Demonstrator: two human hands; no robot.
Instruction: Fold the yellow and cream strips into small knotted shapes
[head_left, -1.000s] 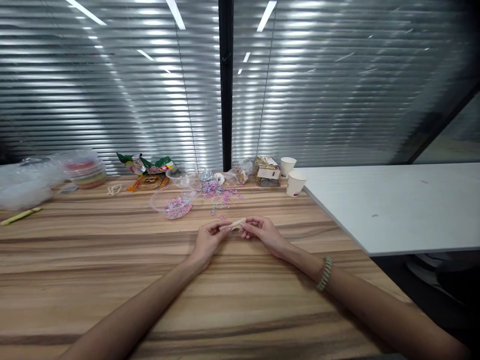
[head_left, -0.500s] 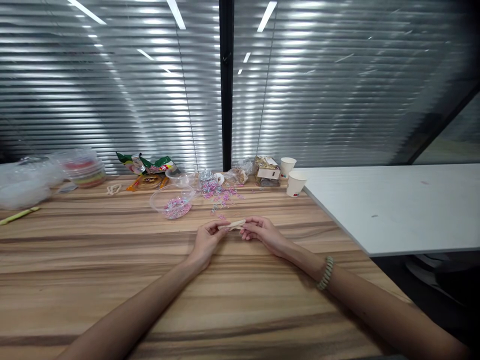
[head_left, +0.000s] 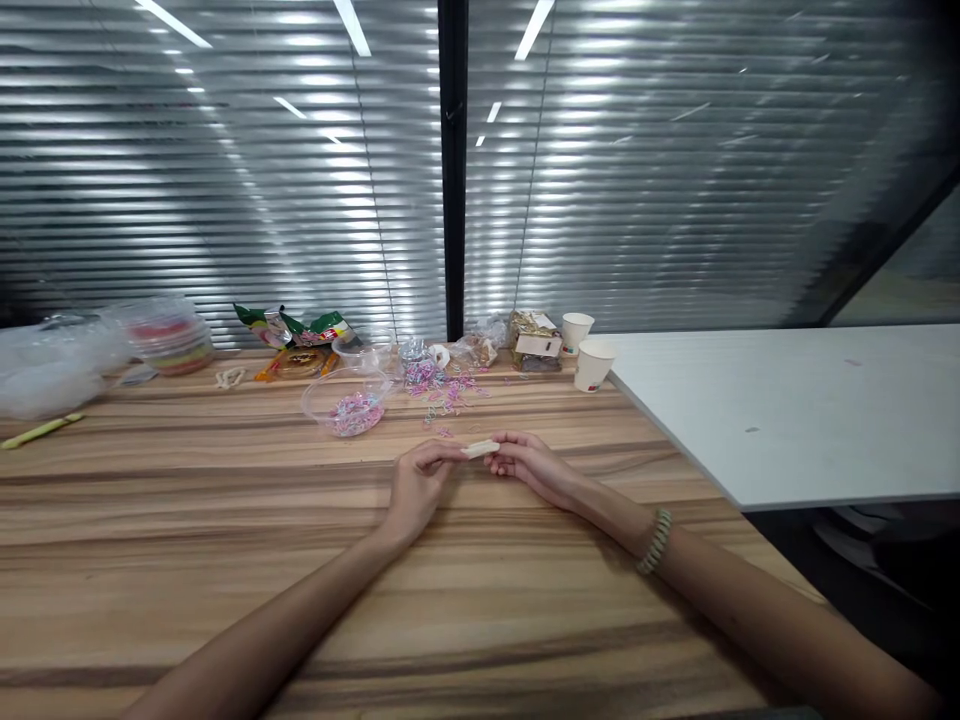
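Observation:
Between my two hands is a small cream-coloured strip [head_left: 481, 449], held just above the wooden table; its exact kind does not show. My left hand [head_left: 421, 482] pinches its left end between thumb and fingers. At its right end, my right hand [head_left: 529, 468] has thumb and fingertips closed on it, with the other fingers curled beneath. Just beyond my hands lie scattered small pink, purple and pale blue plastic pieces [head_left: 448, 396]. A clear round bowl [head_left: 319, 402] with more of these pieces stands to the left of them.
Two paper cups [head_left: 595, 365] and a box-like package [head_left: 536, 345] stand at the back right. Farther left are green snack bags [head_left: 319, 330], a cream-coloured cord-like piece [head_left: 230, 378], stacked clear containers [head_left: 166, 335] and a yellow-green stick [head_left: 43, 430]. A white table [head_left: 810, 420] adjoins on the right.
The cream strip has turned and shifted slightly right; before, it looked like two slender lengths side by side, now one flat piece. My left fingers have moved slightly right with it.

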